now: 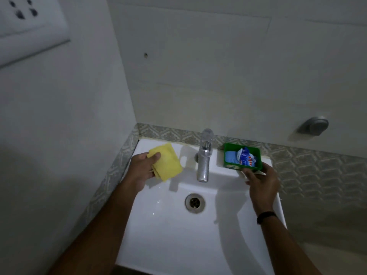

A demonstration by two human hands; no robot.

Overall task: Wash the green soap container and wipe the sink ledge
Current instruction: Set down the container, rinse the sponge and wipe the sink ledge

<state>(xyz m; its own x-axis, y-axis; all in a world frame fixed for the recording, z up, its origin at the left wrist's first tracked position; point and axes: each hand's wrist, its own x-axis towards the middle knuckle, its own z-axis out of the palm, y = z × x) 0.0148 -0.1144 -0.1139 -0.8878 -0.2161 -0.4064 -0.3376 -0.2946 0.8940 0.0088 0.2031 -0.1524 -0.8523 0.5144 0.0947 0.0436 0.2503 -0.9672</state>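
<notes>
white sink ledge (222, 167), green soap container (230, 155) on it

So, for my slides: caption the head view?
Left hand holds yellow cloth; right hand grips green soap container on sink ledge.

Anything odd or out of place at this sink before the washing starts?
The green container still holds a blue soap bar and a crumpled wrapper; washing it calls for emptying it first. Nothing looks spilled or broken.

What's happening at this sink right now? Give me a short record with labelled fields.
left hand: holds a folded yellow cloth over the ledge left of the tap
right hand: fingers on the near edge of the green soap container
container contents: blue soap bar and a crumpled blue wrapper
container position: on the ledge right of the tap
sink: white, tap not running
</notes>
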